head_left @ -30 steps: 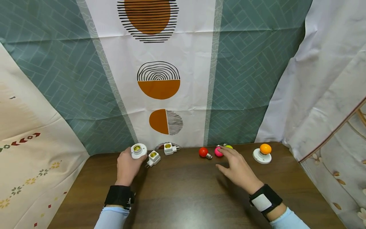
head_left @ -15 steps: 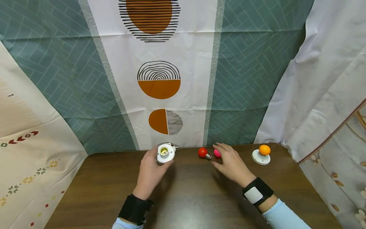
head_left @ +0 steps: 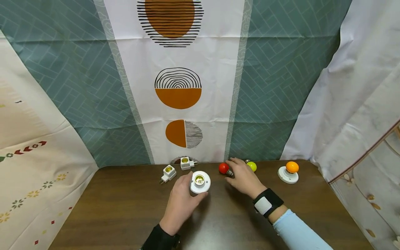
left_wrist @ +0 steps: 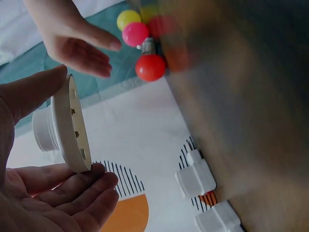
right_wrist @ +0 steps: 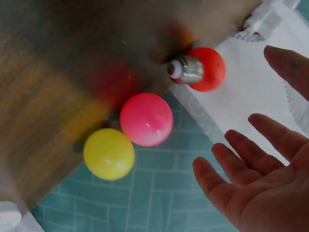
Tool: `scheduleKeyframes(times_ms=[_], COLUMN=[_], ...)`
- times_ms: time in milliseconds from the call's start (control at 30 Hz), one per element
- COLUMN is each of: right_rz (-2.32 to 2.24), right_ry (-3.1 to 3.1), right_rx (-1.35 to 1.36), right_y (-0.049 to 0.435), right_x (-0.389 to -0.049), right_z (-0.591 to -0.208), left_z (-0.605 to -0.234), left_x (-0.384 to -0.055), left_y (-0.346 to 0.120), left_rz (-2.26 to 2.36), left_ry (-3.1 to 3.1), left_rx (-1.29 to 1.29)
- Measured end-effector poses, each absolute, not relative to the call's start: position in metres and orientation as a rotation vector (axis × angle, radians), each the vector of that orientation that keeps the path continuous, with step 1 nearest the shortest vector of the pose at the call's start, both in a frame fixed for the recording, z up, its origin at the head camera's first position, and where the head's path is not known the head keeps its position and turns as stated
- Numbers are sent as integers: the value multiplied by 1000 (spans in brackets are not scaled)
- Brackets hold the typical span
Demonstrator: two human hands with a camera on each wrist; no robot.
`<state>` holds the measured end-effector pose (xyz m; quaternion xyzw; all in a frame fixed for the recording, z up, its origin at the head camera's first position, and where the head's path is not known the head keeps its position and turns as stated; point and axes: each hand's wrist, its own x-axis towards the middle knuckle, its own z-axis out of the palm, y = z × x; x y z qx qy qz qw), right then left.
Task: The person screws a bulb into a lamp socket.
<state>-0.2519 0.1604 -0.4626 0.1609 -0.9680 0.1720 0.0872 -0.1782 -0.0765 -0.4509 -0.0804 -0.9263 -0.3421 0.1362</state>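
Observation:
My left hand grips a round white lamp socket by its rim, between thumb and fingers, above the table. Its brass-coloured opening faces up; in the left wrist view, its hollow underside shows. My right hand, fingers spread and holding nothing, hovers over the bulbs at the table's back edge. Just left of its fingertips lies a red bulb with a metal screw base. A pink bulb is hidden under the hand in the head view. Beside the pink one is a yellow-green bulb.
Two white plug-in sockets, one nearer and one farther back, lie left of centre near the back edge. At the right stands another round white socket with an orange bulb in it. Patterned cloth hangs behind the brown table.
My left hand has carried the round socket from the far left, past the plug-in sockets, to the middle. My right hand has shifted left toward the red bulb, covering the pink one.

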Motion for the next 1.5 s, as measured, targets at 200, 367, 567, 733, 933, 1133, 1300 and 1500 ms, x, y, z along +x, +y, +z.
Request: scheduleKeyframes(times_ms=[200, 367, 567, 733, 933, 1133, 1300, 1500], right_rz=[490, 490, 434, 402, 416, 418, 496, 1014], right_ry=[-2926, -2963, -3002, -3026, -2994, -2973, -2987, -2910], right_rx=[497, 463, 461, 464, 506, 529, 504, 478], right_y=[155, 151, 145, 143, 142, 145, 149, 155], right_x=[-261, -268, -274, -270, -267, -266, -259, -244], right_z=[-477, -484, -490, -496, -497, -491, -483, -464], left_z=[-458, -460, -462, -467, -470, -469, -468, -469], left_x=[-171, -171, -170, -167, -165, -170, -172, -168], left_y=[-71, -68, -66, -67, -69, -68, -65, -62], left_rz=[-981, -959, -963, -965, -979, -990, -987, -1004], left_ry=[-2741, -2767, -2786, -2765, -2763, -2760, -2762, -2769], left_rx=[-274, -338, -353, -380, -356, -353, -340, -311])
